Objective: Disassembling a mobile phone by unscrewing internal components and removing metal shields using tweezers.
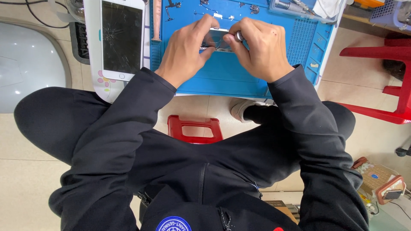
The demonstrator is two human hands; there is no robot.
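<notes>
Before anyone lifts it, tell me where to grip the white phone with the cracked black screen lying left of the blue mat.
Grip the white cracked-screen phone by its two long side edges, coming straight down from above. It lies flat, face up, on a white board, so the glass is best left untouched. The long edges look free; the blue mat lies close on its right.

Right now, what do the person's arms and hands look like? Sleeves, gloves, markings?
Both hands, left and right, are bare: no gloves, rings or watch visible. Both arms are in long black sleeves, left and right, of smooth fabric, with plain cuffs ending at the wrists. No markings or stripes show on the sleeves. No cables.
</notes>
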